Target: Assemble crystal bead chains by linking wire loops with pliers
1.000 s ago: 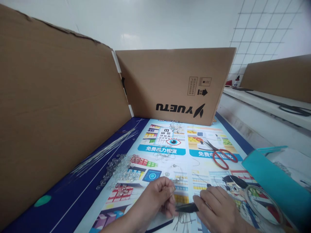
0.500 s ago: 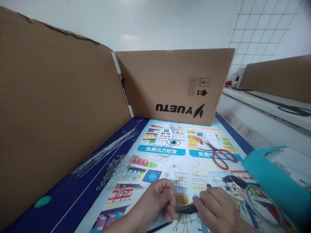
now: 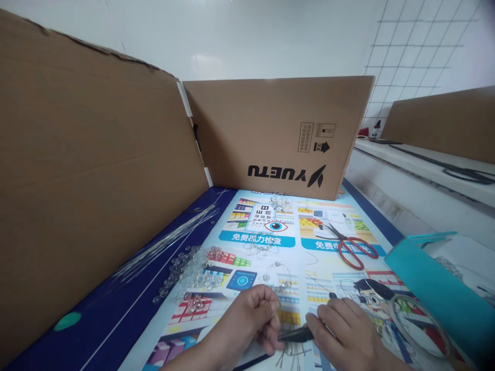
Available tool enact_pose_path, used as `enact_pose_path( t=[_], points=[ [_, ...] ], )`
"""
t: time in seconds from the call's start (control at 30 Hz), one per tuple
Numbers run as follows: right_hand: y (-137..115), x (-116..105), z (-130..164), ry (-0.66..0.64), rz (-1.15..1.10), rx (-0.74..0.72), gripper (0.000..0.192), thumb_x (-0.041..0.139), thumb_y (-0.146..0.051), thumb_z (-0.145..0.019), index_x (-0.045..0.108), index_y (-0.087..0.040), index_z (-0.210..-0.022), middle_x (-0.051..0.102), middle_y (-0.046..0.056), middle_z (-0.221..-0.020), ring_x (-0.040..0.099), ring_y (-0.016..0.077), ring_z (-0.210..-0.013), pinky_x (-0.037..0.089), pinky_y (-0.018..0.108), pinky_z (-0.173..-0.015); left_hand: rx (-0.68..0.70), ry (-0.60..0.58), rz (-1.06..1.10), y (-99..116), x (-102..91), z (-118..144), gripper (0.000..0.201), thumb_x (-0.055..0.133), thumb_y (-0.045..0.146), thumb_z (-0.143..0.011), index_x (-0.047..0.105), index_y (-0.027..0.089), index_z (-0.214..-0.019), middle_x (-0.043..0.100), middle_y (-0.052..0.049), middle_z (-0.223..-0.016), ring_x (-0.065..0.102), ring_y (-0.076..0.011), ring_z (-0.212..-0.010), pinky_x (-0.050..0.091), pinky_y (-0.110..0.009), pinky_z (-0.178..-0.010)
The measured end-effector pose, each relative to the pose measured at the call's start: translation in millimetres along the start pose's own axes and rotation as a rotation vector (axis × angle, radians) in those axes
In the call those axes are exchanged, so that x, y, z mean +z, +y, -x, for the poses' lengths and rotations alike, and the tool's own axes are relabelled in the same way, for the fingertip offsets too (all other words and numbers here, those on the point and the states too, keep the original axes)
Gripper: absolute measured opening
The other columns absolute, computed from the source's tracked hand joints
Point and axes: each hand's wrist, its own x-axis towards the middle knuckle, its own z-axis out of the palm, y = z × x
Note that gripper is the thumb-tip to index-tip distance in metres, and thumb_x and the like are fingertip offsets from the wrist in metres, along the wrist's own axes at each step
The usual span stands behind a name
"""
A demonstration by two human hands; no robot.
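Both hands meet low at the near edge of the table. Closed around a small dark tool (image 3: 296, 335), the right hand (image 3: 342, 335) points the tool's tip leftward, toward the other hand. Fingers of the left hand (image 3: 247, 324) are pinched shut on a thin wire piece (image 3: 270, 330), which is too fine to make out clearly; the tool's tip touches or nearly touches that pinch. Just below the hands lies a small bundle of short wires (image 3: 292, 355), partly cut off by the bottom of the view.

Under everything is a printed poster mat (image 3: 266, 239) with bright cartoon pictures, and its centre, ahead of the hands, is mostly open. To the left of the left hand, near but apart, sits a heap of clear glass beads (image 3: 191, 270). Beyond the beads, long straight wires (image 3: 166, 242) fan out on the dark blue table edge (image 3: 116, 309).

Further ahead, small finished wire-and-bead pieces (image 3: 278, 270) lie on the mat. Red-handled scissors (image 3: 350, 246) rest to the right, well apart from the hands. A teal box (image 3: 429, 288) stands close on the right, hemming that side in, with a clear ring of tape (image 3: 419, 322) just before it.

Tall cardboard walls close the workspace: one along the left (image 3: 88, 170) and one across the back (image 3: 270, 134), printed with upside-down lettering.
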Motion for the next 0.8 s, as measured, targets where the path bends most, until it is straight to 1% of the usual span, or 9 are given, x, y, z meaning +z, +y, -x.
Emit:
enact_pose_path(
  t=[0.23,0.43,0.67,0.8],
  points=[
    [0,2,1,0.032,0.013,-0.011,0.018,0.05,-0.01,-0.08,0.064,-0.012,-0.091,0.061,0.009,-0.076,0.053,0.02,-0.07,0.039,0.037,-0.065,-0.001,-0.011,0.003,3,2.0,1,0.021,0.06,0.032,-0.08,0.048,0.015,-0.075,0.06,0.002,-0.054,0.061,-0.0108,-0.041,0.041,-0.014,-0.035],
    [0,-2,-5,0.046,0.025,-0.019,0.018,0.048,-0.008,-0.081,0.064,-0.012,-0.089,0.062,0.008,-0.073,0.052,0.0186,-0.067,0.038,0.035,-0.062,0.001,-0.023,0.017,1,0.1,1,0.02,0.059,0.032,-0.081,0.048,0.015,-0.077,0.06,0.002,-0.055,0.062,-0.0106,-0.042,0.04,-0.014,-0.035],
    [1,-10,-11,-0.01,0.03,-0.045,0.021,0.044,-0.008,-0.085,0.064,-0.011,-0.09,0.064,0.008,-0.075,0.053,0.0184,-0.067,0.036,0.035,-0.063,-0.001,0.008,-0.02,2,0.4,0,0.025,0.062,0.037,-0.076,0.048,0.016,-0.076,0.06,0.002,-0.055,0.06,-0.0108,-0.04,0.039,-0.015,-0.035],
    [1,-8,-12,-0.033,0.038,-0.051,0.019,0.044,-0.008,-0.084,0.063,-0.011,-0.09,0.061,0.008,-0.072,0.052,0.0177,-0.064,0.035,0.034,-0.061,0.03,0.041,-0.08,4,2.0,-1,0.031,0.064,0.042,-0.072,0.047,0.017,-0.073,0.059,0.003,-0.051,0.057,-0.011,-0.038,0.038,-0.018,-0.035]
  ],
)
